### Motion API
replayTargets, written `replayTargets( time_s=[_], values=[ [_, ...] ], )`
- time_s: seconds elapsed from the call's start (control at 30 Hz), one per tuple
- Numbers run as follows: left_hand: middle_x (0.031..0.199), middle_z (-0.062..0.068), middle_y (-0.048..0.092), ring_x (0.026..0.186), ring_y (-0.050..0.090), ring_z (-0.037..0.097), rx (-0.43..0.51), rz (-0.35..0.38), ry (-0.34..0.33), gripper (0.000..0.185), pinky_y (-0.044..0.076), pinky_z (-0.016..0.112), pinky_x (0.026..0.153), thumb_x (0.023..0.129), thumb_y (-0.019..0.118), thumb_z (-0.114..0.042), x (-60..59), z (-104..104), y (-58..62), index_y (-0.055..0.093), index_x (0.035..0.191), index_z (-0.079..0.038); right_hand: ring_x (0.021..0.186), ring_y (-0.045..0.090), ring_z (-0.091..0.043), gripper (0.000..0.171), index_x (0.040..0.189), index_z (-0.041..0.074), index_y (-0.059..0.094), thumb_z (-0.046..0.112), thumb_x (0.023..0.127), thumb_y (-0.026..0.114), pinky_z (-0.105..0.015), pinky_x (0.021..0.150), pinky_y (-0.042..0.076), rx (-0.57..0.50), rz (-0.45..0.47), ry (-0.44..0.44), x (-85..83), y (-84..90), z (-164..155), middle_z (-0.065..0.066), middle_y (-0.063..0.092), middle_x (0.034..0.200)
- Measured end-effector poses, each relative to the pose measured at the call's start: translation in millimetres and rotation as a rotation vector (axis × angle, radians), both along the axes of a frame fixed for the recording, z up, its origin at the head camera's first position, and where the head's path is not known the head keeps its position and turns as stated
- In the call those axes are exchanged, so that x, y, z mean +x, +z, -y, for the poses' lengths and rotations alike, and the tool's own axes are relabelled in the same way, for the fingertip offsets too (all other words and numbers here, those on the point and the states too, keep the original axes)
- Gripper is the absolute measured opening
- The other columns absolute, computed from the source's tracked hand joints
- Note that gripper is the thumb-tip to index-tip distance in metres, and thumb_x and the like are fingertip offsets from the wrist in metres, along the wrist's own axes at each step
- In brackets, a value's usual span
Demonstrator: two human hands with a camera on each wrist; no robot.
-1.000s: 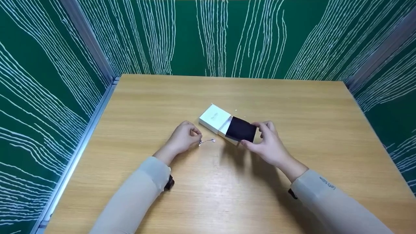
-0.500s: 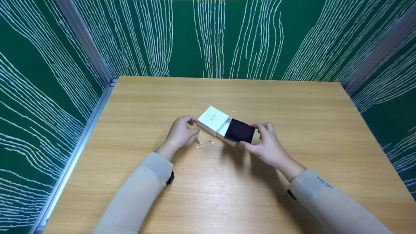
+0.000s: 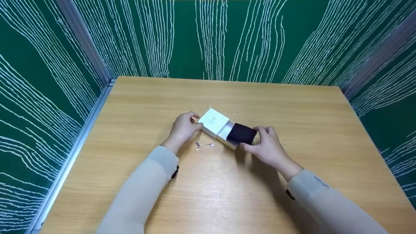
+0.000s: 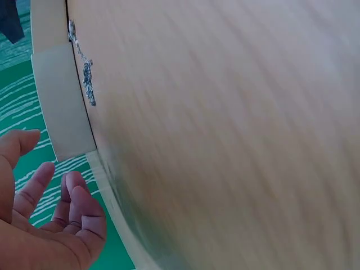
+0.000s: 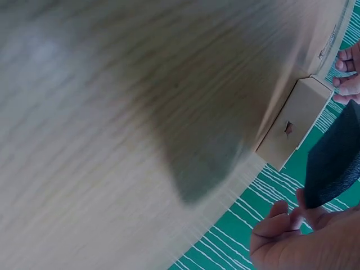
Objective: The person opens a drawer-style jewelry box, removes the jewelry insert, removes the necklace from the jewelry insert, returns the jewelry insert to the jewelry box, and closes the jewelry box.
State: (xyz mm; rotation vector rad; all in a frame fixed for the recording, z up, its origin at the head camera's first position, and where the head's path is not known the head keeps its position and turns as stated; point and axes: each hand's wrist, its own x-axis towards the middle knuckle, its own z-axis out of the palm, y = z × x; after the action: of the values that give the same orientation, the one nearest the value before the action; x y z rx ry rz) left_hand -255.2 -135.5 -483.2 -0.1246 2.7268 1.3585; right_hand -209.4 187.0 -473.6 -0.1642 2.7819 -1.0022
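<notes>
A small white box [image 3: 213,120] lies on the table, its drawer [image 3: 225,130] slid partly out to the right. My right hand [image 3: 265,146] pinches a flat black pad [image 3: 243,133] by its right end, thumb on the near side. In the right wrist view the black pad [image 5: 334,157] stands clear of the box [image 5: 297,121]. My left hand [image 3: 184,128] is at the left corner of the box, thumb tip right at its edge; the left wrist view has its fingers [image 4: 87,211] loosely bent. Below the box lies a thin silver chain [image 3: 204,145] with sparkly ends.
A tiny pale speck [image 3: 234,114] lies behind the box. The wooden table [image 3: 208,195] ends at a green wall [image 3: 185,42] with white wavy lines; similar panels stand at both sides.
My left hand let go of the chain, which stays on the table, and moved up to the box corner. The black pad shifted right, baring more of the drawer's white inside.
</notes>
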Motion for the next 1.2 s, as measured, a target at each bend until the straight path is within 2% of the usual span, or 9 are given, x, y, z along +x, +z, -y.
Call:
replayTargets(
  time_s=[0.2, 0.33, 0.63, 0.93, 1.2],
  values=[
    [0.108, 0.003, 0.068, 0.094, 0.061, 0.019, -0.016, -0.022, 0.002, 0.023, 0.053, 0.037, 0.088, 0.107, 0.079, -0.021, 1.6, 1, 1.3, 0.077, 0.128, -0.010, 0.140, 0.043, -0.045, 0.107, 0.167, 0.003, 0.044, 0.066, 0.091, 0.085, -0.065, 0.118, 0.046, 0.059, 0.017, -0.013, -5.6, -0.1, 5, -0.028, 0.043, 0.154],
    [0.103, 0.001, 0.067, 0.089, 0.059, 0.017, -0.027, -0.021, 0.017, 0.022, 0.052, 0.036, 0.084, 0.107, 0.078, -0.021, 2.5, 1, 1.8, 0.077, 0.126, -0.010, 0.142, 0.042, -0.046, 0.109, 0.167, 0.002, 0.044, 0.068, 0.091, 0.084, -0.064, 0.118, 0.046, 0.096, 0.024, -0.015, -8.6, -1.5, 9, -0.028, 0.042, 0.155],
    [0.110, 0.007, 0.076, 0.099, 0.068, 0.021, -0.015, -0.011, 0.050, 0.022, 0.060, 0.039, 0.095, 0.106, 0.081, -0.019, -1.4, -2, 2.8, 0.080, 0.125, -0.007, 0.144, 0.040, -0.047, 0.111, 0.169, 0.002, 0.041, 0.068, 0.091, 0.084, -0.065, 0.119, 0.046, 0.126, 0.038, -0.014, -14.2, -3.0, 14, -0.028, 0.040, 0.157],
    [0.114, 0.007, 0.077, 0.105, 0.071, 0.022, -0.007, 0.018, 0.056, 0.021, 0.062, 0.039, 0.103, 0.106, 0.080, -0.017, -3.4, -5, 1.3, 0.080, 0.124, -0.007, 0.141, 0.041, -0.046, 0.111, 0.168, 0.002, 0.041, 0.068, 0.091, 0.085, -0.065, 0.118, 0.047, 0.162, 0.056, -0.011, -15.1, -7.1, 19, -0.027, 0.040, 0.156],
    [0.106, 0.004, 0.074, 0.099, 0.068, 0.020, -0.013, -0.014, 0.040, 0.015, 0.061, 0.039, 0.100, 0.106, 0.080, -0.015, -3.7, -5, -1.5, 0.079, 0.118, -0.005, 0.142, 0.042, -0.048, 0.110, 0.168, 0.002, 0.042, 0.070, 0.092, 0.084, -0.064, 0.117, 0.046, 0.165, 0.054, -0.008, -16.3, -11.5, 23, -0.029, 0.040, 0.158]
  ],
)
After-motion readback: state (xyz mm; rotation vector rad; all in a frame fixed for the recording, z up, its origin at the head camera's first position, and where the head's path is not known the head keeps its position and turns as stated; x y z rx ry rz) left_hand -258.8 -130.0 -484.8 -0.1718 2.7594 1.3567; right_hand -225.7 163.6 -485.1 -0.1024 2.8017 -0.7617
